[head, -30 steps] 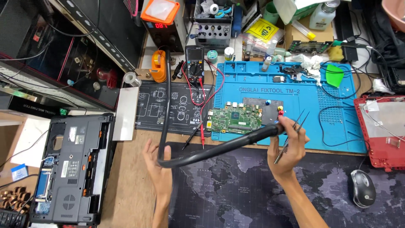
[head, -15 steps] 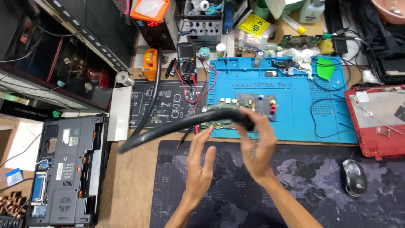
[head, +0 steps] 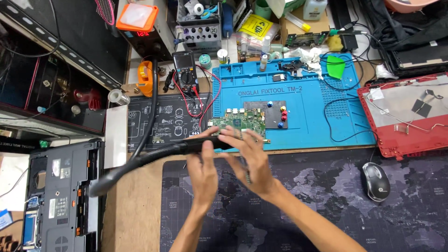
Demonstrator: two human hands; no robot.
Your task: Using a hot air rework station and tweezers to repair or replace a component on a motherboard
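Both hands meet over the near edge of the blue silicone repair mat (head: 322, 116). My left hand (head: 204, 168) is wrapped around the thick black flexible hose (head: 154, 156), gripping it close to its end, while my right hand (head: 249, 161) lies with fingers spread beside that same end; whether it actually pinches anything I cannot tell, though something thin and dark shows under its fingers.

From the grip the hose sags left toward the opened black laptop base (head: 58, 196), then loops up to the orange holder (head: 145, 77) by the black multimeter (head: 185, 70). Its tip sits just over the green bare circuit board (head: 239, 122) on the mat.

As I judge it, the main risk is that stiff hose springing or twisting in my grip, so the tip scrapes the board or knocks small parts off it. The long loop could also drag across the multimeter's red leads (head: 205, 100) and pull the meter over. A careless elbow on the right could catch the black computer mouse (head: 376, 181) on the dark map-printed desk mat (head: 326, 205).
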